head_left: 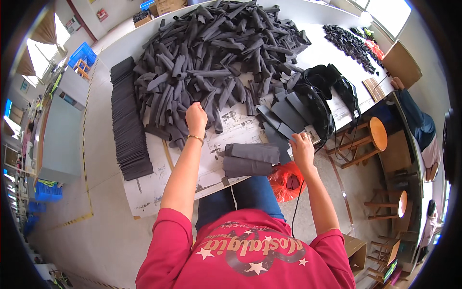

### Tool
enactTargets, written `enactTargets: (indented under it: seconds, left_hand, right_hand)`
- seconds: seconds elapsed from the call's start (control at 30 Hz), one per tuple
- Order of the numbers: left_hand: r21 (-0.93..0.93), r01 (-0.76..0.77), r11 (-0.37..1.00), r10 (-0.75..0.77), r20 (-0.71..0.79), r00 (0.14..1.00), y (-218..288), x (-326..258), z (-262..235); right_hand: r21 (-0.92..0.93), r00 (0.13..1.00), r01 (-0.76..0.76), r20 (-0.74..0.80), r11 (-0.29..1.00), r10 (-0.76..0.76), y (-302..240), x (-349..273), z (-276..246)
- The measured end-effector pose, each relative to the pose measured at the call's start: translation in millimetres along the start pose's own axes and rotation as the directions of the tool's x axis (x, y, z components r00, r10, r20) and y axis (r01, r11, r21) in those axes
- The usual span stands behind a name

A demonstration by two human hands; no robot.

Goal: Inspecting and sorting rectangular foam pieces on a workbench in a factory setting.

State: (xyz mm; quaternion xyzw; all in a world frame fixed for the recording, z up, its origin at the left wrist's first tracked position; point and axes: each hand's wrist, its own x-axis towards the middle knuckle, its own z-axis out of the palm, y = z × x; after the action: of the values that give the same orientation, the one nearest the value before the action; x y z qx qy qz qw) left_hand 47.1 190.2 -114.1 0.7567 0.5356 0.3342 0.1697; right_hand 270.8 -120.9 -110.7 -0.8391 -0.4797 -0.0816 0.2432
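Item: grey foam tubes, loose heap (216, 53) covering the far half of the white worktop (154, 188); long axes lie every way, no common heading.

Left hand (196, 118): fingers curled together at the heap's near edge, closed around a tube end as far as can be seen; the piece itself is hidden among its neighbours.

Right hand (302, 150): fingers bent down onto flat dark grey pieces (284, 118) near the worktop's right edge; whether it grips one cannot be told.

Between the hands: two folded grey pieces (250, 160), stacked, long axes running left to right.

Left edge: long row of flat dark sheets (127, 120), running near to far.

Also: black straps (327, 86), orange bag (288, 180), wooden stool (375, 135).
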Motion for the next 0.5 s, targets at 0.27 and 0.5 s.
enactTargets:
  seconds: [0.27,0.5]
  left_hand:
    - [-0.151,0.146,0.978,-0.119,0.174,0.978,-1.7,-1.4,10.7]
    - [-0.484,0.670,0.563,-0.320,0.620,0.716,6.7,-13.2,-21.2]
  right_hand:
    - [-0.475,0.972,0.233,0.118,0.849,-0.201,13.2,8.9,33.8]
    - [-0.467,0.958,0.285,0.103,0.837,-0.269,13.3,2.6,33.0]
